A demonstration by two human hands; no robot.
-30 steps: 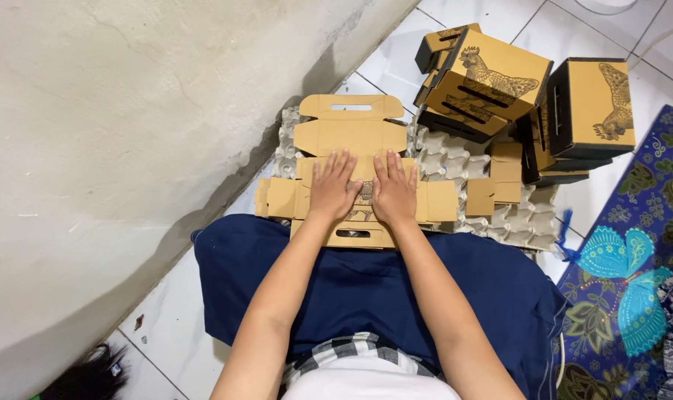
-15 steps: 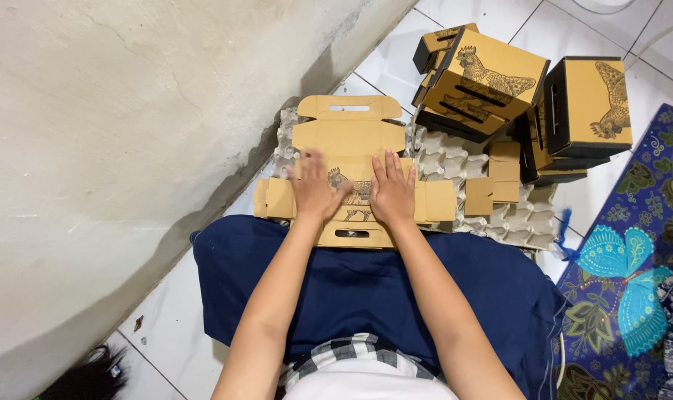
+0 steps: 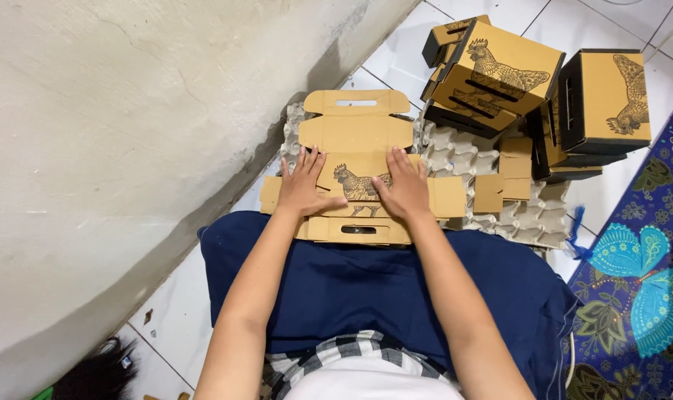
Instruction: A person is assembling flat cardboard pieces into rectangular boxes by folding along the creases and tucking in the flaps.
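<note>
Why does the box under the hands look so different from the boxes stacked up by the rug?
The flat box lies unfolded on the egg trays, flaps spread; the stacked boxes are folded into closed shapes. The left hand and right hand press on the flat box; nobody touches the stacked boxes. Both are brown cardboard with a black chicken drawing.

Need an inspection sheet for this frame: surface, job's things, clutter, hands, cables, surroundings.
Surface: white tiled floor; grey egg trays lie on it.
Job's things: flat cardboard blank with a printed chicken and handle slots, lying unfolded across the egg trays and the person's lap.
Clutter: folded boxes piled behind the trays; loose cardboard pieces on the trays.
Hands: left hand and right hand pressed flat on the blank, fingers spread.
Cables: thin white cord at top right.
Surroundings: rough wall at left; patterned blue rug at right.
</note>
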